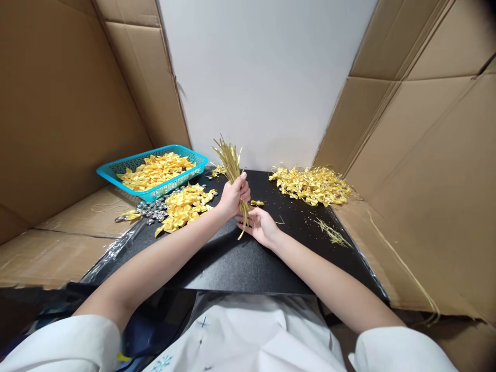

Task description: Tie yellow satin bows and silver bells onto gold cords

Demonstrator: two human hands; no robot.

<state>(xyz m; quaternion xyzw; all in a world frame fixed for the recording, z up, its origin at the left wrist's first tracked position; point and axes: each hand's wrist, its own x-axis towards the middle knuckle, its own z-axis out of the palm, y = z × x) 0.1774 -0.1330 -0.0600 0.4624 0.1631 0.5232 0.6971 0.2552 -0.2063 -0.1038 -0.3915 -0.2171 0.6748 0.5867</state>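
A bundle of gold cords (231, 161) stands nearly upright above the table, its loose ends fanning out at the top. My left hand (234, 194) is closed in a fist around its lower middle. Below that fist, my right hand (261, 226) is open, palm turned partly up, with its fingers against the dangling lower ends. Some strands cross in front of these fingertips. A small yellow bow (257, 203) lies on the black table (248, 266) just behind my right hand.
At the left are a turquoise basket (153, 194) of yellow bows, a loose heap of yellow bows (186, 206) and several silver bells (153, 209). Tied yellow bows (312, 185) pile up at the back right, near cut gold cords (333, 233). Cardboard walls (430, 170) flank the table.
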